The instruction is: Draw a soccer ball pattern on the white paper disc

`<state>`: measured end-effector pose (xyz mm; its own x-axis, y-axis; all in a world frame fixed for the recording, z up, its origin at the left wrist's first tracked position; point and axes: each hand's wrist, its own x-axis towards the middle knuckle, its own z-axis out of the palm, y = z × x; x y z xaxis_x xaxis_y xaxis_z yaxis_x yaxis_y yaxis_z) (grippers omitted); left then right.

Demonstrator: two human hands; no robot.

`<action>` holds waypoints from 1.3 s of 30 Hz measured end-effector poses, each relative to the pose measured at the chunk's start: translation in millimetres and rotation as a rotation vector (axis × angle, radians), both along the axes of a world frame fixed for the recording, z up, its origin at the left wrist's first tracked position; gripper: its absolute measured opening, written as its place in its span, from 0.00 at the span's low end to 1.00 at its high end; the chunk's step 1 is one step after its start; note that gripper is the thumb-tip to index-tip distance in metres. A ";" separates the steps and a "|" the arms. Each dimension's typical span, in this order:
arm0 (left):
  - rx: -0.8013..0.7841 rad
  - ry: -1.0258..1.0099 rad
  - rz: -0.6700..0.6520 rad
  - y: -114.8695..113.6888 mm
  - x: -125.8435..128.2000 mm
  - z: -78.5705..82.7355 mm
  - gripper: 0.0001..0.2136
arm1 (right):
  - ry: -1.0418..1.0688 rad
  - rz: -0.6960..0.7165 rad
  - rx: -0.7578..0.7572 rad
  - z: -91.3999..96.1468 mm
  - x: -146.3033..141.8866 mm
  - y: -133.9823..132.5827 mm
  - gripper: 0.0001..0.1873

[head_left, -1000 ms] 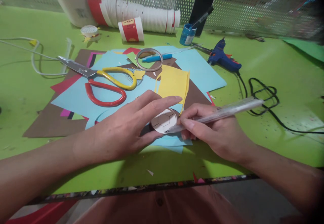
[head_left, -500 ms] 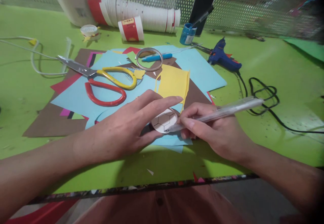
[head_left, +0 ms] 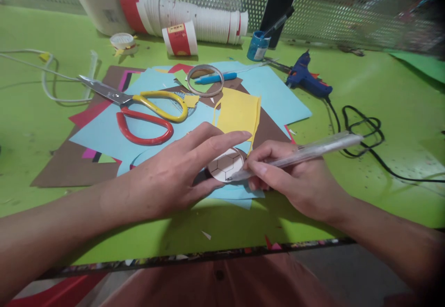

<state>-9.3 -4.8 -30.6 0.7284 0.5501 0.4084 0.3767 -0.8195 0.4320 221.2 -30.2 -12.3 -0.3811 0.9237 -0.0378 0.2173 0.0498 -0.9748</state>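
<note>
My left hand [head_left: 191,168] is closed around the edge of a white paper disc [head_left: 226,163], thumb at its near side and fingers over its far side. Black lines on the disc form a pattern like a football's panels. In my right hand [head_left: 295,177] is a pen with a clear barrel [head_left: 313,149], its tip on the lower part of the disc. Light blue paper [head_left: 232,192] lies under both hands. Just beyond them is a piece of yellow paper [head_left: 238,110].
Scissors [head_left: 128,101] with red and yellow handles lie on brown paper [head_left: 66,159] and coloured sheets. Behind are a ring [head_left: 189,78], a blue pen [head_left: 222,78], stacked paper cups [head_left: 194,20] and a blue paint jar [head_left: 257,47]. A glue gun [head_left: 308,78] with a black cord lies right.
</note>
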 end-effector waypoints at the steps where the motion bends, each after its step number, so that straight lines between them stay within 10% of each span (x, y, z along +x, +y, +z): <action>1: 0.003 0.002 0.001 -0.1 -0.2 -0.1 0.29 | 0.000 0.007 0.001 0.0 0.0 0.4 0.06; 39: -0.074 0.035 0.023 -2.7 -2.3 1.8 0.29 | 0.063 -0.044 -0.026 -3.4 0.8 0.1 0.07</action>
<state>-11.6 -7.4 -28.8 0.7279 0.5951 0.3405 0.4112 -0.7763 0.4778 222.0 -30.1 -15.6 -0.3429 0.9386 -0.0393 0.1567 0.0158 -0.9875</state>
